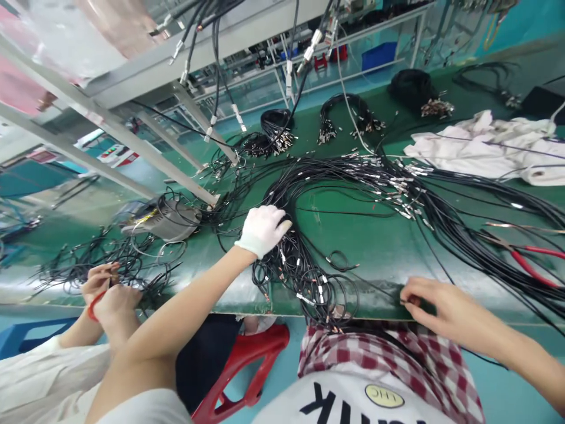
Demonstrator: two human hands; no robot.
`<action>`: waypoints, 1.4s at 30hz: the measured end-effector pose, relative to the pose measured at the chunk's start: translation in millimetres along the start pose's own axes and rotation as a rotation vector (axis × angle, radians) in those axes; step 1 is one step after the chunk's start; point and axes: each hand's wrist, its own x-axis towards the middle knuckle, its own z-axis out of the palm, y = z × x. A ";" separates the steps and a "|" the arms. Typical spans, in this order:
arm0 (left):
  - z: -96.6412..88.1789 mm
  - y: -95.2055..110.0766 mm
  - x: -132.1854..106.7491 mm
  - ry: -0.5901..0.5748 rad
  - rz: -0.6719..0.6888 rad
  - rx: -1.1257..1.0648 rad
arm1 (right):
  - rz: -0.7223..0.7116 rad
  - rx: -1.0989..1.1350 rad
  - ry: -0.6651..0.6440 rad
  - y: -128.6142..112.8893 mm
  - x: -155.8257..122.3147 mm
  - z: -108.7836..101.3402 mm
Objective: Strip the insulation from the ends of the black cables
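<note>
My left hand (263, 231), in a white glove, lies over a thick bundle of black cables (304, 259) with its fingers curled onto them. Below that hand, the cables' loose ends carry white tags and bare copper tips and hang to the table's front edge. My right hand (430, 303) is bare, near the front edge on the right. Its thumb and fingers pinch the end of a thin black cable (375, 287), which runs left toward the bundle; the tip is mostly hidden by the fingers.
A long cable bundle (468, 247) curves right, beside red-handled pliers (529, 265). White cloth (485, 147) lies behind. Coiled cables (277, 129) sit at the back of the green table (344, 224). A co-worker's hands (112, 294) handle cables at left. Tagged cables hang from a metal frame (132, 150).
</note>
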 end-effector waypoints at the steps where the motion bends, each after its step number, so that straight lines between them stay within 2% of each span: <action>1: -4.7 23.8 -4.9 0.023 0.081 -0.051 | 0.020 0.006 0.009 0.2 -7.2 4.8; 3: -11.7 80.1 -18.2 0.026 0.310 -0.236 | 0.044 0.051 0.073 -5.0 -12.5 13.4; 5: -13.4 138.1 -33.9 -0.024 0.551 -0.427 | 0.038 0.155 0.167 -12.9 -8.1 20.4; 6: -12.0 163.5 -41.3 -0.039 0.617 -0.509 | 0.024 0.240 0.215 -15.8 -4.3 23.5; 8: -5.3 201.2 -52.8 -0.098 0.601 -0.698 | 0.039 0.466 0.324 -16.7 0.8 29.4; 10: 4.6 218.8 -58.8 -0.180 0.487 -0.879 | 0.056 0.713 0.396 -11.7 -1.9 35.3; 13: 17.7 218.2 -61.3 -0.204 0.380 -1.015 | 0.090 0.934 0.427 -1.9 -18.0 43.9; 16: 22.0 210.4 -63.1 -0.170 0.351 -1.035 | 0.149 0.991 0.497 1.3 -29.3 49.7; 19: 19.3 210.8 -66.0 -0.142 0.318 -1.039 | 0.198 1.050 0.572 -1.7 -24.9 52.0; 21: 17.7 214.7 -67.7 -0.076 0.336 -1.068 | 0.207 1.072 0.571 -3.7 -17.6 52.1; 25: 21.7 222.1 -69.6 0.056 0.378 -1.101 | 0.179 1.004 0.549 -4.0 -7.4 49.4; 30: 30.4 223.4 -71.5 0.071 0.303 -1.101 | 0.146 0.975 0.396 -5.8 -0.7 45.2; 32: 31.0 221.6 -71.9 0.076 0.291 -1.106 | 0.126 1.046 0.324 -7.7 3.2 45.5; 34: 31.0 219.4 -72.0 0.049 0.269 -1.137 | 0.117 1.156 0.314 -9.3 7.3 46.7; 36: 31.7 217.1 -71.8 0.041 0.212 -1.191 | 0.119 1.245 0.357 -10.1 10.8 48.3; 38: 33.6 215.2 -71.2 0.097 0.166 -1.184 | 0.132 1.264 0.418 -10.3 13.1 49.9; 40: 36.0 214.3 -70.4 0.174 0.167 -1.094 | 0.151 1.172 0.493 -10.7 14.3 51.4; 42: 37.8 214.9 -69.7 0.226 0.183 -0.988 | 0.143 0.947 0.597 -12.3 14.4 52.5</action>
